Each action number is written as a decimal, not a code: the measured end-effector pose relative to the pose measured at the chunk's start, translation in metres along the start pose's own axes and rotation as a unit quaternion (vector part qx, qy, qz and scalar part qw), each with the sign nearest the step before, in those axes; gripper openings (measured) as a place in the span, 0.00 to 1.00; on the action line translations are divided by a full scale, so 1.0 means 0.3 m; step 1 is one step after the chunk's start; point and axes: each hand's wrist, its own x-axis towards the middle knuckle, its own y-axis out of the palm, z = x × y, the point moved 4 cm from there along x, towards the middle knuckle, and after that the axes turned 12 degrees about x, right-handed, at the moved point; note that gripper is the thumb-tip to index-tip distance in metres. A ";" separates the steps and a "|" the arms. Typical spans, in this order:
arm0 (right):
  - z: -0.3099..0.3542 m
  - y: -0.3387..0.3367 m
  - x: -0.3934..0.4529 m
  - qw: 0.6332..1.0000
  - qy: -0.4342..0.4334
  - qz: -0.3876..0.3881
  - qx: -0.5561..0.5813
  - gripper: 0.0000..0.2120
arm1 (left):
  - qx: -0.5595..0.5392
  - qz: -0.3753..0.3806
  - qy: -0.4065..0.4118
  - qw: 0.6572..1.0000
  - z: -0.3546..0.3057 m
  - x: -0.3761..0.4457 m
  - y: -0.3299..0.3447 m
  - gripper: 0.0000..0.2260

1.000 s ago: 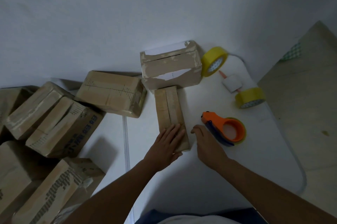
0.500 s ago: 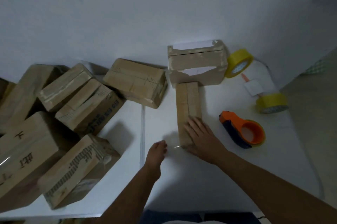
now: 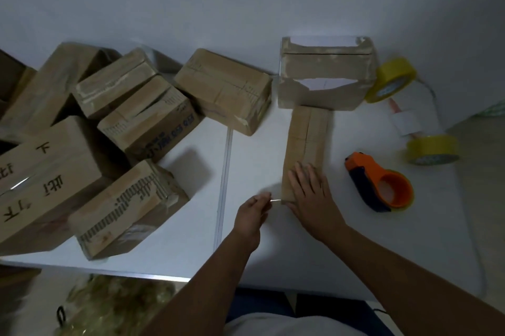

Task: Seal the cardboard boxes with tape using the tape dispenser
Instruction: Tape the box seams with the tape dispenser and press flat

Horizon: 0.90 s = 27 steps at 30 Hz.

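Head view: a white surface (image 3: 273, 259) set against a white wall, with both hands at its near middle. The right hand (image 3: 311, 199) lies flat, fingers straight, pressing on the near end of a narrow cardboard box (image 3: 307, 141) that runs away from the person. The left hand (image 3: 250, 215) sits just beside that box's near left corner, its fingertips pinched on a thin, shiny strip of tape (image 3: 276, 200) that stretches across to the corner. The far end of the narrow box touches a larger taped box (image 3: 325, 73) standing by the wall, with white patches showing on its top and front. The orange tape dispenser (image 3: 379, 182) rests on the surface just to the right of the right hand, held by neither hand. Beyond it lie two yellow tape rolls, one (image 3: 390, 80) leaning beside the larger box, the other (image 3: 431, 149) near the right edge, with a small white card (image 3: 407, 122) between them. On the left a heap of cardboard boxes (image 3: 90, 149) crowds the surface, some with dark printing, and one more box (image 3: 224, 89) lies tilted between the heap and the larger taped box. A crumpled clear plastic bag (image 3: 114, 305) shows below the near edge.
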 end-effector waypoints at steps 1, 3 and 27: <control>-0.001 0.000 0.000 1.000 -0.001 -0.005 0.002 0.34 | 0.003 0.001 0.005 1.000 -0.003 -0.002 0.001 0.05; -0.004 0.004 -0.002 1.000 -0.003 -0.014 0.004 0.33 | 0.006 0.004 0.012 1.000 -0.006 -0.004 0.003 0.04; -0.012 0.017 -0.003 0.999 -0.013 -0.047 0.023 0.33 | 0.224 -0.037 0.114 0.967 -0.046 0.074 0.090 0.08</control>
